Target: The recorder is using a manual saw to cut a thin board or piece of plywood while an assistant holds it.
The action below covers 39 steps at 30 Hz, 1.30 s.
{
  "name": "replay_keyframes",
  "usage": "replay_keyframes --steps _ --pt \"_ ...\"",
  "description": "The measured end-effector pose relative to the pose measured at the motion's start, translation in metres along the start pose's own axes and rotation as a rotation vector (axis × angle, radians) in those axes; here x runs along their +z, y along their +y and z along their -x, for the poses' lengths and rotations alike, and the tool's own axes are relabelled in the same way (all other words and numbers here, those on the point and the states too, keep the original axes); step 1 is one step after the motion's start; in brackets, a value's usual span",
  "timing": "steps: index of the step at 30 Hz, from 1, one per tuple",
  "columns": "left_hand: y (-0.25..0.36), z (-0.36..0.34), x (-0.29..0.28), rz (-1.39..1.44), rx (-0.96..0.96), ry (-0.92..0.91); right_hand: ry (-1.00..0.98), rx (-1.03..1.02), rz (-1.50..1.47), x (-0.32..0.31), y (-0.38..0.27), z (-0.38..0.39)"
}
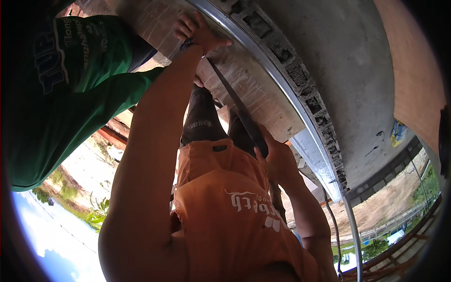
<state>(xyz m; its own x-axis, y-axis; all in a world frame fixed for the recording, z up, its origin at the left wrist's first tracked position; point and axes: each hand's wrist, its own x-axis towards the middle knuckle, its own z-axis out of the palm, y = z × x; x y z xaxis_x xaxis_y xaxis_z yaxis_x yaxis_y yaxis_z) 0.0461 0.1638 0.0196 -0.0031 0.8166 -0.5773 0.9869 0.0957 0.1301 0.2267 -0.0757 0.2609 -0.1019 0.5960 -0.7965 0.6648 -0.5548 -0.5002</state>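
Observation:
My left hand lies on a worn, light brown board at the upper middle, its fingers apart and a dark band at its wrist. My right hand, at the middle right, is closed around the lower end of a long dark blade-like tool, which looks like a handsaw. The tool reaches diagonally up across the board toward my left wrist; its handle is mostly hidden by my fingers. My legs in dark trousers show beneath the board.
A co-worker in a green top is close on the left. A metal channel runs along a hollow concrete block edge beside a grey concrete surface. Plywood, a blue-yellow pack and a vertical pole stand right.

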Motion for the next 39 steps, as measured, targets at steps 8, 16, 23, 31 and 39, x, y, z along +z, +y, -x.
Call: replay_keyframes --steps 8,16,23,31,39 --pt "-0.01 0.008 -0.005 0.044 0.025 -0.003 0.048 -0.03 -0.049 0.009 0.02 -0.021" --pt "-0.004 0.005 0.0 -0.063 0.033 0.003 0.097 -0.091 0.034 0.033 0.021 -0.054" --pt "-0.011 0.004 -0.003 -0.011 0.02 -0.014 0.092 -0.075 0.045 0.029 0.042 -0.019" --pt "-0.008 0.007 0.009 -0.045 0.065 -0.003 0.041 -0.005 0.038 0.033 0.006 -0.075" --pt "-0.011 0.004 -0.003 -0.006 0.031 -0.006 0.1 -0.015 0.02 0.029 0.037 -0.018"
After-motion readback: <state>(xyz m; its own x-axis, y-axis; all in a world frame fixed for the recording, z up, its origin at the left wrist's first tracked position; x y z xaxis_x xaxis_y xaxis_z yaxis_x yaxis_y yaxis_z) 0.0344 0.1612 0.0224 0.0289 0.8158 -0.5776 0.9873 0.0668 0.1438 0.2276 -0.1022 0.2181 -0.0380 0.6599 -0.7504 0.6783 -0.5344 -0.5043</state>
